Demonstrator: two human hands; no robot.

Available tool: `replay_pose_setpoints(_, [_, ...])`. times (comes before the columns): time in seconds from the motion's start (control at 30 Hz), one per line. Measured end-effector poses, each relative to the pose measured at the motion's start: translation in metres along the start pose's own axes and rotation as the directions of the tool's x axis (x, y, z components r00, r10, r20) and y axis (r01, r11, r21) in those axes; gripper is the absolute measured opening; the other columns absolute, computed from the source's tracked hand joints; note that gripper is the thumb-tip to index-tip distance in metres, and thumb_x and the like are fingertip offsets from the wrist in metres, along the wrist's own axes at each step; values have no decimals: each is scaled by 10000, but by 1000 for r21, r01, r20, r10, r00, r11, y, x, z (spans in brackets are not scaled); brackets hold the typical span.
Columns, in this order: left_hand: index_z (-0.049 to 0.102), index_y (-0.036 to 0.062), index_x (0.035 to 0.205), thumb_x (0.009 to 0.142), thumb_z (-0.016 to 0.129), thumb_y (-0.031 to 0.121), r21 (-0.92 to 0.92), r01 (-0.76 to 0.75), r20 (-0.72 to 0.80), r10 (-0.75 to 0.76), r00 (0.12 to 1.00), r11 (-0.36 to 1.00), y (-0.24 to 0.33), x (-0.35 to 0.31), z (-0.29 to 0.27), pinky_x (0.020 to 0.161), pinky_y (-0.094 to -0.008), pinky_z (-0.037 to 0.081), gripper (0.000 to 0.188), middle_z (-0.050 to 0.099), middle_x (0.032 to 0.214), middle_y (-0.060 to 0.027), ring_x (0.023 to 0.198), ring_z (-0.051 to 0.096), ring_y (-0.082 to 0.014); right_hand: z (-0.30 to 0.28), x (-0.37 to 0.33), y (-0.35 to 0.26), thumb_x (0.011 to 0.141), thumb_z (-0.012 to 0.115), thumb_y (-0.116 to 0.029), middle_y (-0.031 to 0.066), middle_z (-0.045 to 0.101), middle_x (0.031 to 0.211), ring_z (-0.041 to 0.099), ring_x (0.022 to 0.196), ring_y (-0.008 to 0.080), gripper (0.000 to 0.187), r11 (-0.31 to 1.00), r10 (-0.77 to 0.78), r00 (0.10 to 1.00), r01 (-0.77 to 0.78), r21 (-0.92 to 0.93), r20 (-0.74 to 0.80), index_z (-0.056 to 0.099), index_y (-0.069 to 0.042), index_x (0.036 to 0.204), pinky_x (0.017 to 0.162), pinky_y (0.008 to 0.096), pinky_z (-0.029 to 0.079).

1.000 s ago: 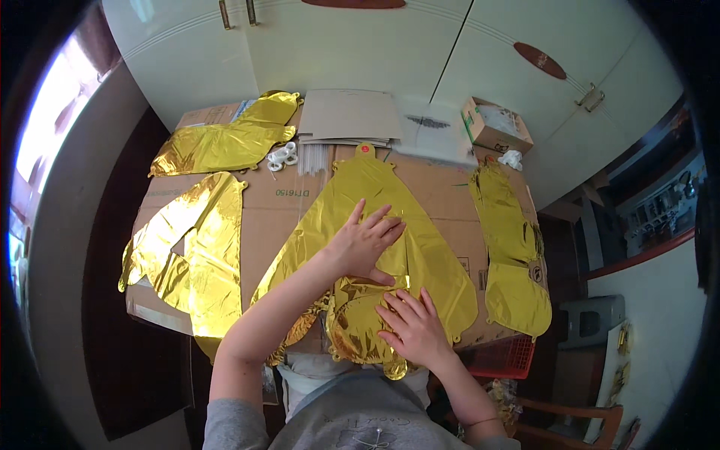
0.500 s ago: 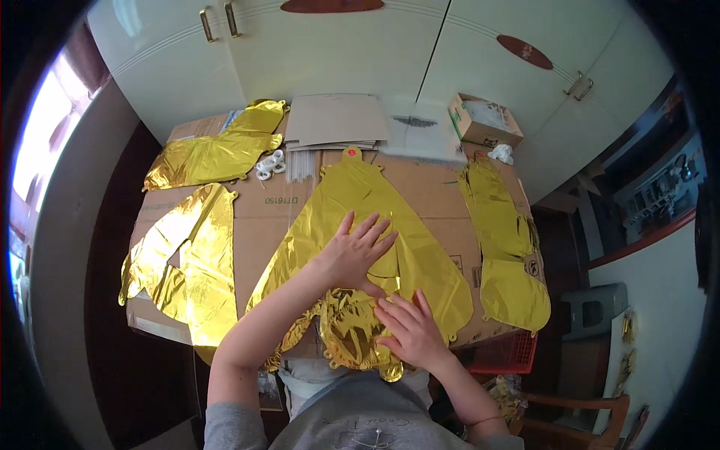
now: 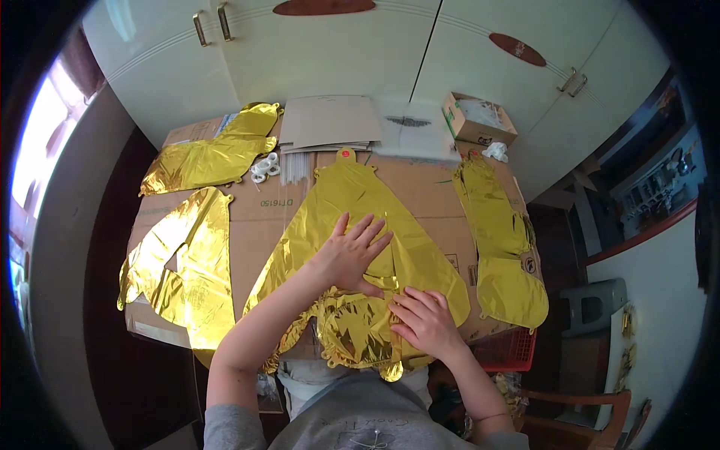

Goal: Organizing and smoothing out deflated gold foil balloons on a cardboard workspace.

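A large flat gold foil balloon (image 3: 349,196), roughly triangular with a tab and a red dot at its top, lies in front of me on the table. Its near part is crumpled and shiny, hanging toward my lap. My left hand (image 3: 351,253) rests on the middle of the foil, palm down with fingers spread. Lower and to the right, my right hand (image 3: 427,321) lies on the same balloon beside the crumpled part, its fingers stretched over the foil and slightly bent. Neither hand visibly grips anything.
Other flat gold foil balloons lie at the back left (image 3: 202,161), front left (image 3: 206,259) and right (image 3: 502,255). Cardboard sheets (image 3: 326,120), white tape rolls (image 3: 264,167) and a small open box (image 3: 480,120) stand along the back. A red basket (image 3: 514,351) sits below the right edge.
My right hand has turned and moved slightly right, from fingers raised near my left thumb to lying on the foil. My left hand keeps its place on the balloon.
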State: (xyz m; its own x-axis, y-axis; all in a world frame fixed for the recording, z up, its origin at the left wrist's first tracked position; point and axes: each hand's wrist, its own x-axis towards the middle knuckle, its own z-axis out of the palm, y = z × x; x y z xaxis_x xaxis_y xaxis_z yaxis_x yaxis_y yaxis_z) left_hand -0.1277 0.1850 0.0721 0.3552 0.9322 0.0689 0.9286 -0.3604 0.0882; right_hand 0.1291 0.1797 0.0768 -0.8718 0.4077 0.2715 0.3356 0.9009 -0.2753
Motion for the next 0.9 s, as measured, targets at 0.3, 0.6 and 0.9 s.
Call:
replay_pose_setpoints(0.3, [264,46,1480,543,614,847,21,-11,26,10,1000,1000,2,-2,-5,1112,-617,177,1282,284,1512,-208,1418,237,-376,-2,-2,2,800,691,-427,9,555,1312,428,1268,297,455,999,44,997,-43,-26,67,656,-167,1171,1014,457,339])
replay_pose_setpoints(0.6, [248,45,1485,531,636,830,6,-6,38,5,999,1000,3,-1,-5,1121,-608,166,1295,270,1515,-214,1420,225,-384,-12,1,5,669,699,-627,1,457,1427,363,1306,354,799,995,62,977,-44,-92,206,550,-194,1323,1061,518,291])
replay_pose_setpoints(0.9, [238,58,1495,534,623,842,31,14,89,-17,996,999,4,-1,-8,1129,-602,148,1299,245,1536,-197,1438,198,-357,-21,3,-2,540,722,-703,10,393,1482,353,1307,373,1015,992,91,944,-59,-110,317,468,-226,1400,1114,587,184])
